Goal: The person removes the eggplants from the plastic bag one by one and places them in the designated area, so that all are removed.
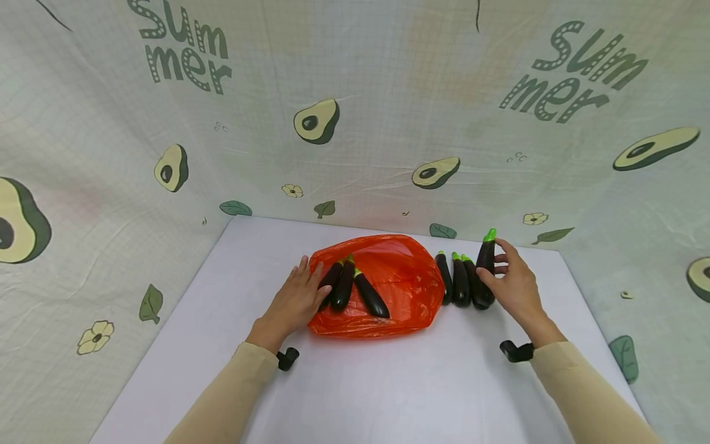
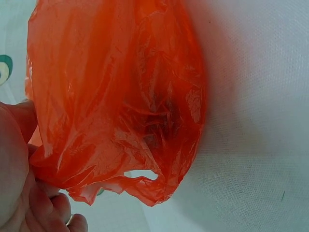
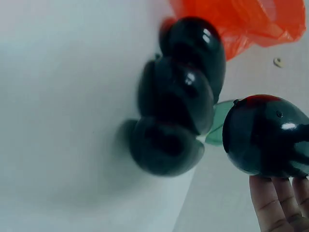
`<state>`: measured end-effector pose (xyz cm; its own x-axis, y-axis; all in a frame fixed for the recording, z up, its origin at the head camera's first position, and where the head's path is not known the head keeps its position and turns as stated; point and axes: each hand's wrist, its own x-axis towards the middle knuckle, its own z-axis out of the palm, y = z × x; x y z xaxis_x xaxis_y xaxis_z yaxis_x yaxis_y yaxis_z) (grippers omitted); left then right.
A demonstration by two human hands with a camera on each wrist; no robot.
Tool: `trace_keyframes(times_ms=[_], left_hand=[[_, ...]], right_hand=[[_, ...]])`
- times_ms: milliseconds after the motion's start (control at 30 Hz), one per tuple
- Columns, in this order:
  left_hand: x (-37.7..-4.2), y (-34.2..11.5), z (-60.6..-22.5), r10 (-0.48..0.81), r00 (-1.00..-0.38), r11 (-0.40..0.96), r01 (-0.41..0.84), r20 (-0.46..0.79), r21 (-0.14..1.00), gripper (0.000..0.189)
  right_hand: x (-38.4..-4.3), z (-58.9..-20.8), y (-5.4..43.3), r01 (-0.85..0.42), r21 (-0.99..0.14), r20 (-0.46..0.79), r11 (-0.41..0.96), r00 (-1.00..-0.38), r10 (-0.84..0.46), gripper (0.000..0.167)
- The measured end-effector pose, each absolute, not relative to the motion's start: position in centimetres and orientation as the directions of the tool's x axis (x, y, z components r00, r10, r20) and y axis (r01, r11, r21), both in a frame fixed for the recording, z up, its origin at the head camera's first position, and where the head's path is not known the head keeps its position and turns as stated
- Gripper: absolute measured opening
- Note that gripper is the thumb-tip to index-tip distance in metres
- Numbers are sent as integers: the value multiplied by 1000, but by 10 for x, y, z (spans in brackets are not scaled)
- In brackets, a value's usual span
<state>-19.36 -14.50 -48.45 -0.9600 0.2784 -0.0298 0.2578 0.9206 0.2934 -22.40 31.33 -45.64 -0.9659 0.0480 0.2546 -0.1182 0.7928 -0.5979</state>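
An open red plastic bag (image 1: 410, 277) lies on the table with three dark eggplants inside, one of them (image 1: 371, 295) apart from the two at the left. My left hand (image 1: 296, 293) is at the bag's left side; in the left wrist view its thumb and fingers (image 2: 46, 203) hold the bag's edge between them. My right hand (image 1: 513, 283) grips an eggplant (image 1: 485, 271) with a green stem, tilted stem-up. That eggplant (image 3: 265, 135) hangs apart from the three others in the right wrist view. Those three eggplants (image 1: 460, 282) stand in a row between the bag and my right hand.
A white table (image 1: 388, 388) carries everything. Behind and beside it hangs a pale cloth (image 1: 366, 135) printed with avocados, leaves and lettering. A black strap device (image 1: 517, 351) sits on my right wrist and another (image 1: 287, 359) on my left.
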Motion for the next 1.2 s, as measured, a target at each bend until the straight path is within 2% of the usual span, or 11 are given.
trace_keyframes(times_ms=[400, 667, 1200], left_hand=[[-193, -145, -486, 279, -960, 921, 259, -27, 292, 73], [-192, -144, -485, 278, -960, 920, 259, -24, 293, 73], [-193, -143, -488, 270, -962, 926, 250, -33, 283, 73]], right_hand=[[-236, -471, 345, -37, -557, 165, 829, -984, 67, 75], [-243, -483, 361, 14, -570, 97, 822, -992, 84, 77], [-252, -506, 374, 41, -534, 28, 845, -997, 67, 74]])
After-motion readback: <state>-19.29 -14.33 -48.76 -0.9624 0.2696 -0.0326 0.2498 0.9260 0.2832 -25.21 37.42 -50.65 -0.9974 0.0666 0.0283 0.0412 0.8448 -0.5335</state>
